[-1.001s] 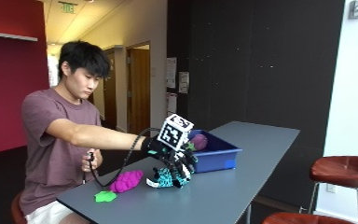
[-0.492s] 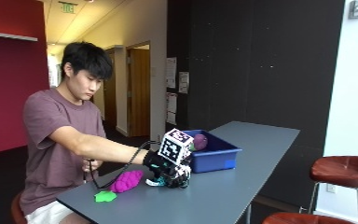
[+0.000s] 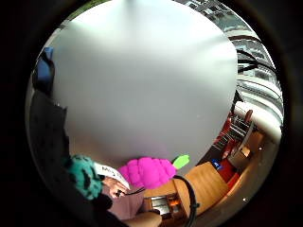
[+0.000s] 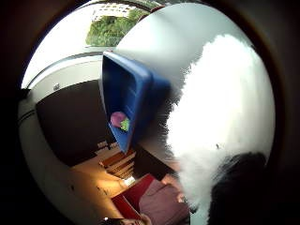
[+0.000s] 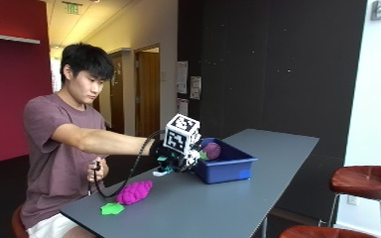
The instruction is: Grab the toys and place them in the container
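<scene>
Pink-and-green plush toy [image 5: 131,194] lies low left of frame on the tabletop [image 5: 243,198], untouched. Mid-frame, the gloved right hand [image 5: 170,157] is lifted beside the blue container [image 5: 226,167], fingers curled round a teal-black-white plush [image 3: 85,177]. Carry step likely; next: move over container, release. Purple toy [image 5: 212,150] already inside.

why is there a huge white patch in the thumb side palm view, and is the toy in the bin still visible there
Thumb side palm view: a white furry toy sits close to the palm and is blown out, so its detail is lost; the blue container beside it stays readable, with a pink and green toy inside. Little finger side view: the grey table shows soft glare. Outside view: evenly lit.
</scene>
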The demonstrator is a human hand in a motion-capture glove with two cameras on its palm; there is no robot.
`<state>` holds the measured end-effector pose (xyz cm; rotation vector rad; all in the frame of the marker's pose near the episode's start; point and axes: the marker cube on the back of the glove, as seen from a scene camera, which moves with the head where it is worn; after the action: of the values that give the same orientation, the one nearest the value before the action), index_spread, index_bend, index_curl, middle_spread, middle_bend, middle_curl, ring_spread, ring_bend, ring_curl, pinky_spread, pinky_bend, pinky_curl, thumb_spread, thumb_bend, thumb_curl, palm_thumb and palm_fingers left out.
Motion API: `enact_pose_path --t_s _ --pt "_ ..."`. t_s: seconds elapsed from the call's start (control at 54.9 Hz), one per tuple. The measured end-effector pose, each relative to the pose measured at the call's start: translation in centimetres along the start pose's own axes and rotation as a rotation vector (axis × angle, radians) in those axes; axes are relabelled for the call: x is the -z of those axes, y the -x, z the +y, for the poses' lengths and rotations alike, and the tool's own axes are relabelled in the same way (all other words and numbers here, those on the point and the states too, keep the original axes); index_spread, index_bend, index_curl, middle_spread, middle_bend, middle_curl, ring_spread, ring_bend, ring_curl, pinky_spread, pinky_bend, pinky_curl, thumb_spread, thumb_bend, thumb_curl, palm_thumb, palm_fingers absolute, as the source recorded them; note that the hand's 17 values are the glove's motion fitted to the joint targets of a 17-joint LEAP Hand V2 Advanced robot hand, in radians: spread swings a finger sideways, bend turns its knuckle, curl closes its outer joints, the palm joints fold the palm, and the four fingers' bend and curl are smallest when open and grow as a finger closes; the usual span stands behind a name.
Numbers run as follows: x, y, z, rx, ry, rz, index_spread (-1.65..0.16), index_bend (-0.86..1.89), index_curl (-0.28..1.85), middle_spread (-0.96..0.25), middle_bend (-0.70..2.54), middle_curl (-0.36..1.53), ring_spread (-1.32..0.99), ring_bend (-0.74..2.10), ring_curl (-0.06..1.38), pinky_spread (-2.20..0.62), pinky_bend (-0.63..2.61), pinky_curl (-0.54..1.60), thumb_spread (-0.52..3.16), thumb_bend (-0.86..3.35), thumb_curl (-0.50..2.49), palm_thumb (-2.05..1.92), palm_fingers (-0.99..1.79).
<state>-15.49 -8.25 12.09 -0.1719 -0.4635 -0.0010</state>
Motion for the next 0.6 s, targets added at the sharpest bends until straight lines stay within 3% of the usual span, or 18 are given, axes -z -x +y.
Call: enact_pose_path --t_s 0.346,0.528,0.601 --pt "8.9 11.3 4.5 0.138 -0.142 0.134 -0.36 0.97 0.56 -0.41 1.10 1.06 -0.41 1.48 0.69 -0.41 1.12 0.51 0.40 0.25 0.89 0.77 0.89" --pt "9.0 20.7 5.3 0.262 -0.180 0.184 -0.38 1.00 0.68 -0.42 1.14 1.12 -0.41 1.53 0.72 -0.41 1.18 0.55 0.30 0.25 0.96 0.76 0.81" --pt "8.1 22.7 4.7 0.355 -0.199 0.327 -0.38 1.00 0.73 -0.43 1.16 1.14 -0.41 1.55 0.73 -0.40 1.20 0.56 0.27 0.25 0.99 0.76 0.79"
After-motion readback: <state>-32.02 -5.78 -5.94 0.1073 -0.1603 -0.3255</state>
